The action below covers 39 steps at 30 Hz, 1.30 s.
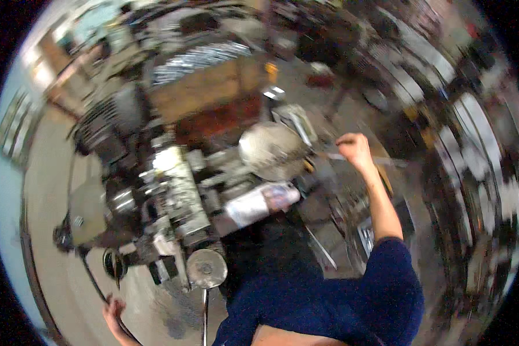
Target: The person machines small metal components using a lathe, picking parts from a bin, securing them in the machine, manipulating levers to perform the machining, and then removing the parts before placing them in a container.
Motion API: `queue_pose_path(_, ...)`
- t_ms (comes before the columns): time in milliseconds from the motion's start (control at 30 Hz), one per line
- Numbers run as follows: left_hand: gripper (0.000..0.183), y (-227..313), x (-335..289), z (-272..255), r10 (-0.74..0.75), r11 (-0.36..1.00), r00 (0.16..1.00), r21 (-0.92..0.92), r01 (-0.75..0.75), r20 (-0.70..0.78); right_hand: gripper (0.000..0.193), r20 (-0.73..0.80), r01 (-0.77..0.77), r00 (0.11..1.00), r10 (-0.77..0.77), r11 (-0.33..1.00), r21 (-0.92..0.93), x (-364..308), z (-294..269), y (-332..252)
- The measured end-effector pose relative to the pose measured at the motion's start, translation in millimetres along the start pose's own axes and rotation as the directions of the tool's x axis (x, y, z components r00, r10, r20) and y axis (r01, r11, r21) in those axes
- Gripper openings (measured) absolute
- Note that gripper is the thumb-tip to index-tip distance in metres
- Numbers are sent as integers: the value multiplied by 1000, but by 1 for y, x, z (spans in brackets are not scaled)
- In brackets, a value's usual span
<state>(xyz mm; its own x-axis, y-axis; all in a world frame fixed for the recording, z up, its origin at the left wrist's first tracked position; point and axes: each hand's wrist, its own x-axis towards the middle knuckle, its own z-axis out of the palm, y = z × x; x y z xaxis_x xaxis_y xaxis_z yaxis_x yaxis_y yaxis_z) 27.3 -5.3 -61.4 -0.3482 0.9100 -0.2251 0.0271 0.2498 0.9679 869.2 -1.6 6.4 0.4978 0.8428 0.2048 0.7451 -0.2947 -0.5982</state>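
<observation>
At the lower left edge, my left hand [114,310] is beside a dark cable [96,282], its fingers loosely bent and apart. I make out nothing held in it. Farther off on the right, my right hand [354,150] is raised at the end of my stretched arm, its fingers curled in. What they hold, if anything, is hidden by blur. Left of that hand sits a round, pale metal disc [273,151] on a machine [181,190]. A white bottle-like container [262,205] lies in front of the disc.
A wooden box [210,86] heaped with shiny metal pieces stands behind the machine. A grey motor [112,118] sits at its left, and a small round handwheel [207,269] is close to me. Blurred racks of metal stock [473,155] line the right side.
</observation>
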Motion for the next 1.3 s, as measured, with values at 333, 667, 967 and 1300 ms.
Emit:
queue_pose_path(333,34,100,-138,164,-29,988,989,149,50,-142,13,40,-42,996,81,807,-589,-209,-64,243)
queue_pose_path(667,36,88,-128,160,43,980,990,200,-16,-136,27,-106,-706,629,770,509,-494,-253,3,263)
queue_pose_path(967,38,88,-124,166,45,974,994,225,-23,-95,22,83,-470,788,610,683,-559,-277,15,325)
queue_pose_path(1300,39,89,-117,163,51,968,997,248,-35,-60,20,261,-128,860,438,681,-721,-261,-16,298)
